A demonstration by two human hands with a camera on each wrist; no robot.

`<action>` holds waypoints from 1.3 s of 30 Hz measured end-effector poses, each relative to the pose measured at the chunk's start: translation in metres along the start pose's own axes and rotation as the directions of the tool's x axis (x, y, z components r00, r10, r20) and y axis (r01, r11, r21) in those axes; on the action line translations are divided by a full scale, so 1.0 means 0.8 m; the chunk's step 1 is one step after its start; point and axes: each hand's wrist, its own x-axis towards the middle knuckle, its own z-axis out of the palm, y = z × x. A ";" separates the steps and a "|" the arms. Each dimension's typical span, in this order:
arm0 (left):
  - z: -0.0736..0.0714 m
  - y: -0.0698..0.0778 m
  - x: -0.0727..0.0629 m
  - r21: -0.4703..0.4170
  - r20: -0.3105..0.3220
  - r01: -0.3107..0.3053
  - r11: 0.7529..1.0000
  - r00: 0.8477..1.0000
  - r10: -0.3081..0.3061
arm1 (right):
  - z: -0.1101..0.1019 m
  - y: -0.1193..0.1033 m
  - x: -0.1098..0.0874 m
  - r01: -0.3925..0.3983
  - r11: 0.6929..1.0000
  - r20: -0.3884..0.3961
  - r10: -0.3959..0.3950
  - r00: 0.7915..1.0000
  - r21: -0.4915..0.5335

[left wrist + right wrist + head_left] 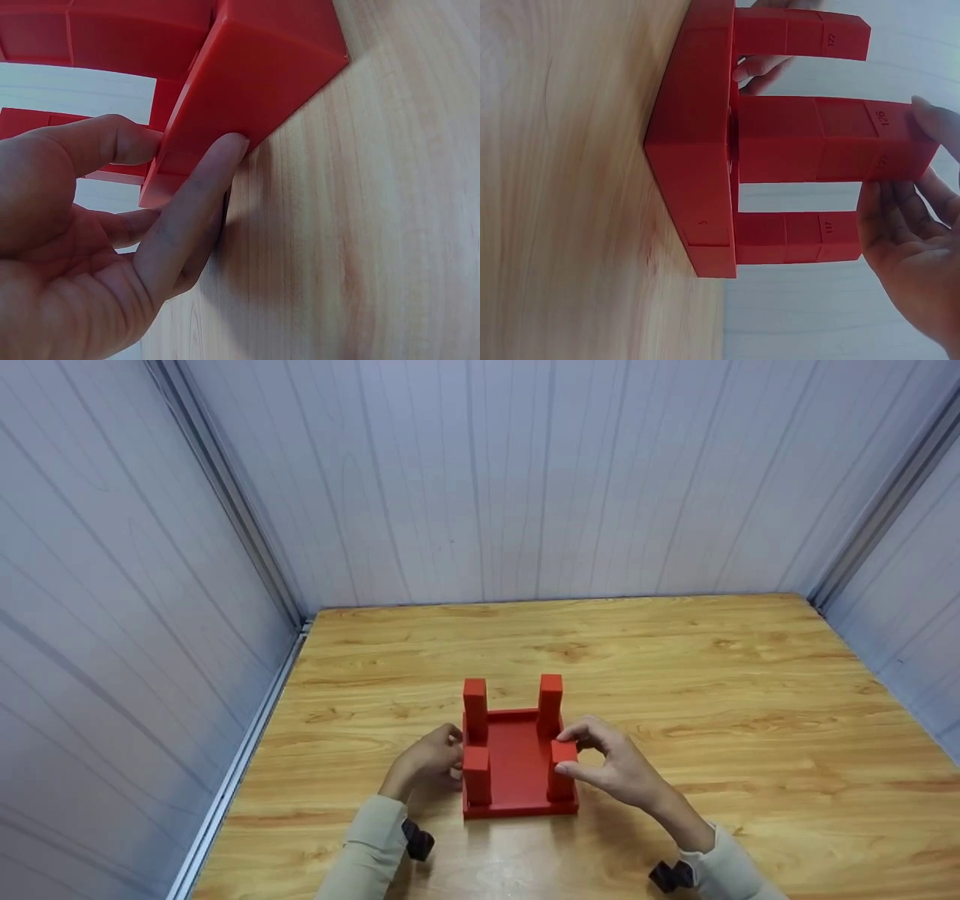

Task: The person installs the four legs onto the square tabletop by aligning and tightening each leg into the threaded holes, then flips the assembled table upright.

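A red, shallow rectangular base [519, 780] with a raised rim sits on the wooden table, and several square red posts stand upright at its corners. With thumb and fingers, my right hand [619, 769] pinches the top of the near right post [817, 139], which rises from the base's corner. My left hand [431, 754] holds the base by its left side wall; in the left wrist view one fingertip [232, 146] lies along the outer wall and another digit meets its edge. Small numbers are marked on the posts in the right wrist view.
The wood-grain table [375, 660] extends round the base on all sides. Pale panelled walls [510, 480] close off the back, left and right. A dark wrist device [418, 840] is on the left sleeve, another [670, 877] on the right.
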 end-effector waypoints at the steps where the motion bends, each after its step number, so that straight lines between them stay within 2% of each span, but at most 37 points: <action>1: 0.000 0.000 0.000 -0.002 -0.002 0.002 1.000 1.000 -0.002 | 0.001 0.000 0.000 -0.004 1.000 -0.006 0.004 1.000 -0.005; 6: 0.001 0.000 -0.001 -0.011 0.002 0.003 1.000 1.000 -0.003 | 0.005 -0.005 -0.001 -0.032 0.999 -0.039 0.031 0.999 -0.040; 13: -0.001 0.000 0.000 0.031 -0.002 -0.005 1.000 1.000 0.005 | 0.009 -0.010 0.000 -0.085 0.993 -0.069 0.079 0.994 -0.085; 20: 0.000 0.000 0.000 0.019 0.002 0.000 1.000 1.000 0.000 | 0.007 -0.010 0.000 -0.118 0.991 -0.046 0.116 0.992 -0.057; 23: 0.000 0.000 -0.001 0.028 -0.001 0.003 1.000 1.000 -0.003 | 0.004 0.007 -0.004 -0.127 0.992 -0.014 0.127 0.992 -0.008; 25: -0.001 0.001 -0.002 0.031 -0.004 0.007 1.000 1.000 -0.007 | 0.001 0.017 -0.006 -0.141 0.988 0.020 0.140 0.990 0.059; 29: -0.001 0.003 -0.004 0.034 -0.011 0.009 0.999 1.000 -0.008 | -0.008 0.025 -0.004 -0.108 0.969 0.112 0.084 0.990 0.224; 33: 0.000 0.003 -0.004 0.043 -0.015 0.007 0.999 1.000 -0.006 | -0.017 0.026 0.003 -0.094 0.934 0.229 0.013 0.973 0.346; 35: -0.001 0.003 -0.004 0.042 -0.012 0.008 0.999 1.000 -0.007 | -0.020 0.027 0.005 -0.100 0.929 0.287 -0.007 0.958 0.356; 39: -0.001 0.001 -0.002 0.044 -0.006 0.001 0.999 1.000 -0.001 | -0.024 0.029 0.008 -0.092 0.942 0.356 -0.031 0.934 0.323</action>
